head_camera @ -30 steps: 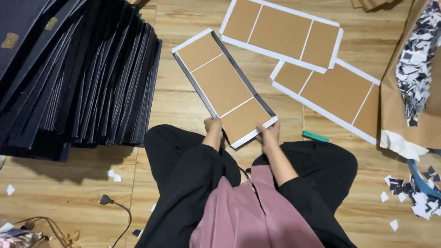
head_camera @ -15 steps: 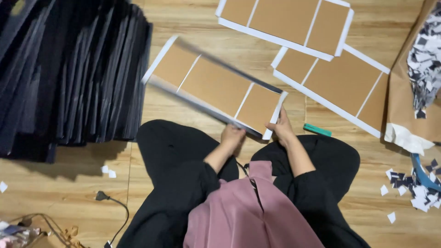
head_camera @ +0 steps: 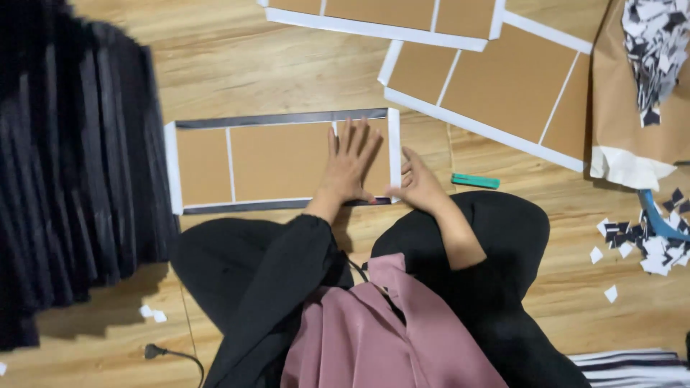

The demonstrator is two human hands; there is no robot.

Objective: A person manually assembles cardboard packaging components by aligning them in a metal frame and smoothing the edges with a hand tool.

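While flat on the wooden floor [head_camera: 237, 65], brown cardboard panel with white and dark edging [head_camera: 277, 162]: left hand [head_camera: 350, 162] spread open over its 3 o'clock end, right hand [head_camera: 420, 188] curled at that corner, fingertips hidden, grip unclear.

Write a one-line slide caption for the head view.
Left hand pressed flat on a brown three-panel board, right hand at its white edge, on a wooden floor.

On the wooden plank floor [head_camera: 237, 65] lies a brown three-panel cardboard cover with white and dark borders [head_camera: 277, 159]. The left hand [head_camera: 350, 162] presses flat on its right panel; the right hand [head_camera: 418, 185] grips its right edge, near a small green marker [head_camera: 475, 181].
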